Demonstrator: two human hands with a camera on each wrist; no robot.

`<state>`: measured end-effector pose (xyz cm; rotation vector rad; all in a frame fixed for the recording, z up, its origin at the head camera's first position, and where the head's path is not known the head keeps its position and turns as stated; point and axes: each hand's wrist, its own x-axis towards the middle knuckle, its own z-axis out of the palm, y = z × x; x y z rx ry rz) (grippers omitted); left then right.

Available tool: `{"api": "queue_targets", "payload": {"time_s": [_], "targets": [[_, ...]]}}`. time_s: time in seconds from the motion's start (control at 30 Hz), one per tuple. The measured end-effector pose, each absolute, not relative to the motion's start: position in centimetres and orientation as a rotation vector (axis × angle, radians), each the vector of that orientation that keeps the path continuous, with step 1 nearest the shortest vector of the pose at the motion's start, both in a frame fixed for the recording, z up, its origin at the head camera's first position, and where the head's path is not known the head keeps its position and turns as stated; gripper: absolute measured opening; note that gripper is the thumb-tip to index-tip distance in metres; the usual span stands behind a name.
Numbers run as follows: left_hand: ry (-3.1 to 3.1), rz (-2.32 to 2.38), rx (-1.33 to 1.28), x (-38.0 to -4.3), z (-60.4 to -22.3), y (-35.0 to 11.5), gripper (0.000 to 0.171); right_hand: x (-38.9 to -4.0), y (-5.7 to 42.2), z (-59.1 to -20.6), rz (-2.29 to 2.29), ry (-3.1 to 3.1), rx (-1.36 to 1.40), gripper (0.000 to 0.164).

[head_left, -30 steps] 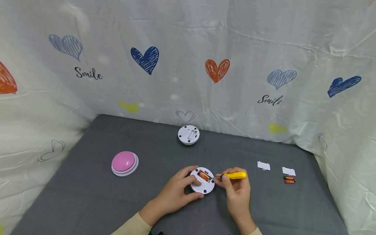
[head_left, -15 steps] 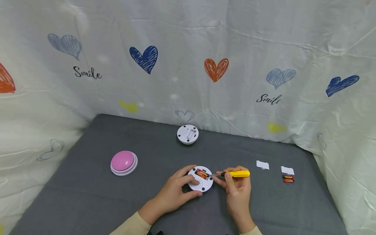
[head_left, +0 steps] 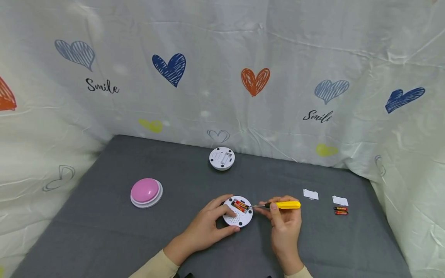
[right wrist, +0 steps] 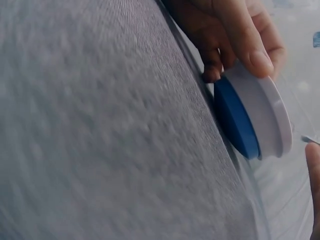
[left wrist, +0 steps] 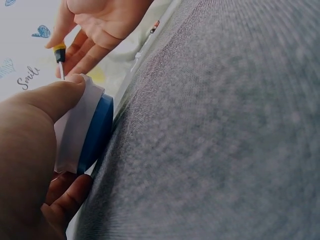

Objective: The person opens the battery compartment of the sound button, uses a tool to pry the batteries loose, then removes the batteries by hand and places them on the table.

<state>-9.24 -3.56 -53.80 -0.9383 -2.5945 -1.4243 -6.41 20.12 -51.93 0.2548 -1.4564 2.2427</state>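
My left hand [head_left: 205, 227] grips a round white push-button device [head_left: 245, 221] by its rim, thumb and fingers around it. It lies upside down; the left wrist view shows its blue dome [left wrist: 98, 132] underneath. Two red-and-black batteries [head_left: 240, 205] sit in its uncovered battery compartment. In my right hand [head_left: 286, 233] is a screwdriver [head_left: 286, 205] with a yellow handle, pinched between thumb and fingers. The shaft points left toward the end of the batteries. Whether the tip touches them is too small to tell; the right wrist view shows it just off the device's face.
Behind the hands lies another upturned white device [head_left: 219, 163] with a bare battery compartment. A pink-domed button [head_left: 144, 190] stands at the left. Two white covers [head_left: 310, 194] and two loose batteries [head_left: 341, 211] lie at the right. A printed curtain [head_left: 215, 46] borders the grey table [head_left: 104, 224].
My right hand and the screwdriver have shifted a little to the right, drawing the tip toward the compartment's edge. The left hand keeps its grip on the device.
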Motion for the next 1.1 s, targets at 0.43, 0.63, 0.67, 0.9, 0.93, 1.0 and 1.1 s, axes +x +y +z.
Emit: {"api": "queue_targets", "payload": {"time_s": [0.43, 0.63, 0.67, 0.9, 0.93, 1.0, 1.1], "targets": [[-2.551, -1.494, -0.958, -9.3, -53.8, -3.6, 0.033, -6.8, 21.8, -50.8, 2.041, -1.473, 0.273, 0.035], [-2.553, -1.499, -0.969, -9.4, -53.8, -3.6, 0.033, -6.8, 22.8, -50.4, 1.858, -1.761, 0.071, 0.046], [-2.554, -1.503, -0.970, -9.3, -53.8, -3.6, 0.033, -6.8, 22.9, -50.4, 1.832, -1.803, 0.048, 0.048], [-2.562, -1.506, -0.974, -9.4, -53.9, -3.6, 0.033, -7.4, 23.9, -50.6, 1.753, -1.971, -0.020, 0.054], [-2.562, -1.506, -0.976, -9.5, -53.9, -3.6, 0.033, -7.5, 24.0, -50.6, 1.752, -1.987, -0.028, 0.053], [-2.562, -1.511, -0.978, -9.5, -54.0, -3.7, 0.034, -7.6, 24.2, -50.7, 1.754, -2.026, -0.061, 0.051], [-2.552, -1.531, -0.985, -9.5, -53.9, -3.7, 0.036, -7.8, 24.4, -50.8, 1.749, -2.126, -0.128, 0.050]]}}
